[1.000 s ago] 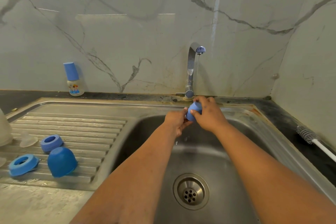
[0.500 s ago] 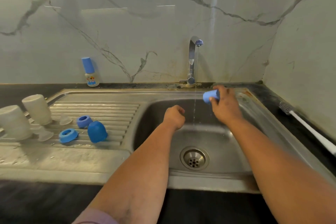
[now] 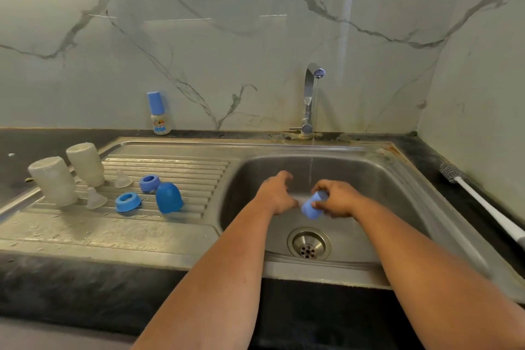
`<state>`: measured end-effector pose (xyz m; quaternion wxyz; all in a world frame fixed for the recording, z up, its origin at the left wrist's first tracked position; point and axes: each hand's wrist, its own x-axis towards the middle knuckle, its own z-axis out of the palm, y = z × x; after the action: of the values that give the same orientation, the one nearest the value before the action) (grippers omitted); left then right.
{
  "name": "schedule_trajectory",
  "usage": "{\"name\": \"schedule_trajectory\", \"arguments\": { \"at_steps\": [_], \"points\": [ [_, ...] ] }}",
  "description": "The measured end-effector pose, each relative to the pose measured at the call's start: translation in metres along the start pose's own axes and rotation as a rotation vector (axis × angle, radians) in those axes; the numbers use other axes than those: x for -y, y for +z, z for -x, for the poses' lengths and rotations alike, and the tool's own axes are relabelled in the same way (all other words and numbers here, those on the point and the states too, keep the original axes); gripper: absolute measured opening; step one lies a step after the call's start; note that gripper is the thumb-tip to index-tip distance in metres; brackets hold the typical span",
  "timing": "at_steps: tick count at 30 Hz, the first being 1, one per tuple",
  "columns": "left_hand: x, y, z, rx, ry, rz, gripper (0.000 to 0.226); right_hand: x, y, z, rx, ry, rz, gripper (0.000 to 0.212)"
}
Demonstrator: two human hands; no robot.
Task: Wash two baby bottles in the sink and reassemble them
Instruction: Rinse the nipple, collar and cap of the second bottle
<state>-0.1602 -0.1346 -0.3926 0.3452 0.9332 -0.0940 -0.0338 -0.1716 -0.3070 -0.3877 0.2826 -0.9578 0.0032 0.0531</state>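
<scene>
My right hand (image 3: 338, 198) grips a small blue bottle cap (image 3: 312, 206) over the sink basin (image 3: 383, 179), just below the thin water stream from the tap (image 3: 311, 94). My left hand (image 3: 277, 193) hovers beside the cap, fingers loosely curled, holding nothing. On the drainboard (image 3: 170, 167) stand two upturned clear bottles (image 3: 54, 180) (image 3: 86, 163), with two clear teats (image 3: 96, 199) (image 3: 123, 179), two blue collar rings (image 3: 127, 202) (image 3: 149, 182) and a larger blue cap (image 3: 169, 197).
A small assembled bottle (image 3: 157, 113) with a blue cap stands by the wall behind the drainboard. A white-handled bottle brush (image 3: 483, 204) lies on the dark counter right of the sink. The drain (image 3: 308, 243) sits at the basin's middle.
My right hand brought the blue cap down from the basin's back rim to under the stream. My left hand opened and moved toward it. The camera pulled back.
</scene>
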Motion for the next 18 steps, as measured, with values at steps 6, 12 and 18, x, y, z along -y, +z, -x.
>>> {"name": "schedule_trajectory", "arguments": {
  "at_steps": [6,12,18],
  "points": [
    [0.003,-0.001,-0.013,-0.131,0.157,0.075,0.054,0.018,-0.005,-0.007,-0.143,-0.152,-0.216,0.032],
    [0.024,-0.002,-0.040,-0.250,-0.035,0.204,0.045,0.000,-0.043,-0.068,-0.278,-0.019,-0.548,0.026],
    [0.030,0.010,-0.055,-0.288,-0.080,0.305,0.046,0.017,-0.108,-0.145,-0.219,-0.135,-0.192,0.046]
  ]
}}
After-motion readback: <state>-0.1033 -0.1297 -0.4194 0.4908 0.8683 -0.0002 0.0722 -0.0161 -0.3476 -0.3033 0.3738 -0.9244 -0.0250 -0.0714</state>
